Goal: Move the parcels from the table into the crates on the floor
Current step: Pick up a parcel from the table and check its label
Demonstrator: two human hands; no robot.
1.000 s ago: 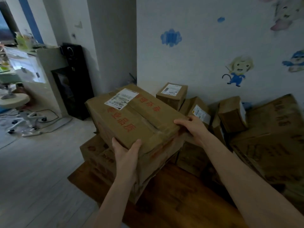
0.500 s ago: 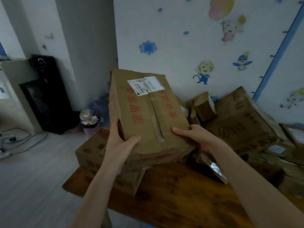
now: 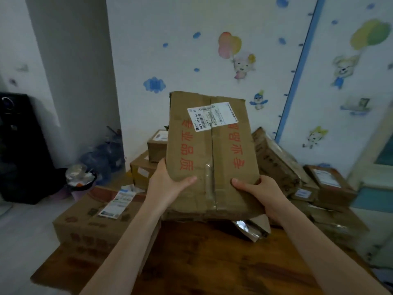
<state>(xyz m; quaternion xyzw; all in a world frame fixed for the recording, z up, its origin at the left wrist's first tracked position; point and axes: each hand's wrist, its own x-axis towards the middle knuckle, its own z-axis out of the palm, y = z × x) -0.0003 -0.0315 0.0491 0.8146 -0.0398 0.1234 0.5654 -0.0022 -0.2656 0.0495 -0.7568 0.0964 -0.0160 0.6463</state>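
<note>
Head view: within the last second the box went from flat on the pile to tilted up at frame centre over the bench, left grip and right grip clamped on its near corners; lift looks underway, crates not in view.

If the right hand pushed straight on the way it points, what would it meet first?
The taped cardboard box it already grips: the right hand points forward-left at its near corner. Beyond the box, the line is hidden.
</note>
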